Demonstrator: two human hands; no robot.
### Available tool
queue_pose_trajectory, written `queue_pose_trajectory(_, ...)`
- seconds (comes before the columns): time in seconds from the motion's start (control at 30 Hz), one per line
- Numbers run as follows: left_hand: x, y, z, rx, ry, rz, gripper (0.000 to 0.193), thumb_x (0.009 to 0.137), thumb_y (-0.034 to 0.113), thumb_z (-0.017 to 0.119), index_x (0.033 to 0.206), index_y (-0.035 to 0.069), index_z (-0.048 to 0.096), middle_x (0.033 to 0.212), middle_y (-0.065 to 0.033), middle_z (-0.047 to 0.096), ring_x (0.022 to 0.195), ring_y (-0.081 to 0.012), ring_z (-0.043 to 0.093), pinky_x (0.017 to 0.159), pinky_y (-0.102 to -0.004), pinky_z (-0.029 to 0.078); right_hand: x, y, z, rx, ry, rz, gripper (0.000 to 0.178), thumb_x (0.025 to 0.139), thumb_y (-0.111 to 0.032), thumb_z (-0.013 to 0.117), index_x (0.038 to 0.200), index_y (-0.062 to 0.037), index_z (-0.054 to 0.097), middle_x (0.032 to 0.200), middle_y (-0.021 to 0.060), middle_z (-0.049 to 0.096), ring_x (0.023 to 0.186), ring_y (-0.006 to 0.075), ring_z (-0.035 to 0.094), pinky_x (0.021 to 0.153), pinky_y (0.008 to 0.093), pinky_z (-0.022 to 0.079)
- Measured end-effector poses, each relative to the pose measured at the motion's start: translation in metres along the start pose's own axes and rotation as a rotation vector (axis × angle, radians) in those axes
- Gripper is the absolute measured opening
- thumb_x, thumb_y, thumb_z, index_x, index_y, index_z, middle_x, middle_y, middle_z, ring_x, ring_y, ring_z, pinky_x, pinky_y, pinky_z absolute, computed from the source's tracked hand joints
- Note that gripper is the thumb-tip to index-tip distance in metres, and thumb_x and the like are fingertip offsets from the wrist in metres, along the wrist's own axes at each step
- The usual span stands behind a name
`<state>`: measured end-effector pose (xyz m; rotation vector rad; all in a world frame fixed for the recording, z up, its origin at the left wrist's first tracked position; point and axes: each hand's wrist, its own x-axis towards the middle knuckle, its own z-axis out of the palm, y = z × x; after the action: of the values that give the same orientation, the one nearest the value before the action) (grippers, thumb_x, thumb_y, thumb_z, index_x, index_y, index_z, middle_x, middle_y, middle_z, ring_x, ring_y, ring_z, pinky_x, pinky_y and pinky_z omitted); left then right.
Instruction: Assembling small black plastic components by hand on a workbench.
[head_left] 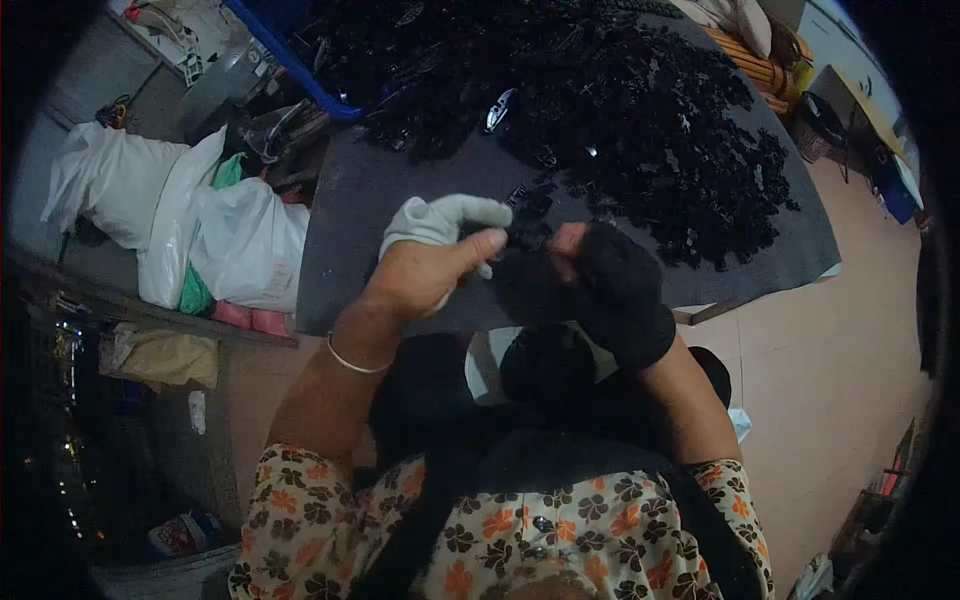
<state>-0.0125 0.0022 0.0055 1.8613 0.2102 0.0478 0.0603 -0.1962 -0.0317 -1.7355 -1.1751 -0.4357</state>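
Note:
Both my hands are above the near edge of a grey-covered table (pixel 350 230). My left hand (pixel 430 250), in a white glove with the thumb bare, curls its fingers toward the thumb; what lies in them, if anything, is lost against the dark. My right hand (pixel 615 285) wears a black fingerless glove. Its bare fingertips are pressed together and point toward the left hand; any small thing in them is hidden. Just beyond the hands lie a few small black parts (pixel 535 200), at the edge of a wide heap of similar black parts (pixel 690 150).
A shiny silver piece (pixel 500 110) lies on the heap. At the table's far left is a blue tray (pixel 290 65). White plastic bags (pixel 250 235) crowd the left side. Bundled orange-brown rods (pixel 750 65) stand at the far right. Below the table edge is a round white-and-black shape (pixel 487 365).

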Motion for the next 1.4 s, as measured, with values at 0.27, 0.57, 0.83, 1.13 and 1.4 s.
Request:
queue_pose_trajectory(0.27,-0.028,0.032,0.012,0.121,-0.097,0.034,0.031,0.085,0.005,0.059,0.115,-0.001,0.054,0.099,-0.0076,0.063,0.074,-0.007,0.059,0.064,-0.0198,0.049,-0.007,0.002,-0.002,-0.049,-0.023,-0.14,0.035,0.066,0.003,0.07,0.098,-0.006,0.059,0.095,0.0135,0.062,0.08,0.0285,0.064,0.066,0.0331,0.053)
queue_pose_trajectory(0.57,-0.025,0.014,0.014,0.192,-0.103,0.313,0.03,0.087,0.012,0.06,0.115,0.001,0.055,0.087,-0.0096,0.066,0.072,-0.0101,0.062,0.063,-0.0226,0.052,-0.007,0.001,-0.007,-0.067,-0.089,-0.257,0.023,0.075,-0.006,0.064,0.097,-0.0054,0.058,0.097,0.014,0.061,0.077,0.0287,0.061,0.065,0.0356,0.049)
queue_pose_trajectory(0.83,-0.026,0.015,0.014,0.176,-0.144,0.316,0.03,0.085,0.017,0.063,0.11,-0.001,0.06,0.092,-0.0116,0.066,0.078,-0.0116,0.062,0.068,-0.0231,0.052,-0.003,-0.002,-0.004,-0.159,-0.156,-0.342,0.026,0.071,-0.008,0.061,0.097,-0.0069,0.059,0.096,0.0085,0.058,0.081,0.0258,0.057,0.071,0.0368,0.044)
queue_pose_trajectory(1.13,-0.042,0.007,0.013,-0.064,-0.049,0.123,0.032,0.083,0.013,0.064,0.109,-0.004,0.058,0.092,-0.0095,0.066,0.079,-0.0118,0.063,0.07,-0.024,0.052,-0.008,-0.009,0.0,-0.168,-0.156,-0.355,0.025,0.07,-0.008,0.061,0.096,-0.0075,0.061,0.098,0.0093,0.058,0.083,0.0258,0.056,0.074,0.0377,0.044)
queue_pose_trajectory(1.4,-0.056,0.002,0.013,0.402,0.071,0.392,0.019,0.079,0.01,0.068,0.094,-0.001,0.065,0.091,-0.0122,0.066,0.082,-0.0212,0.064,0.073,-0.0303,0.051,-0.012,-0.019,0.017,0.371,-0.202,0.224,0.033,0.073,-0.014,0.07,0.101,0.0005,0.06,0.091,0.0126,0.06,0.08,0.0268,0.06,0.072,0.0359,0.048)
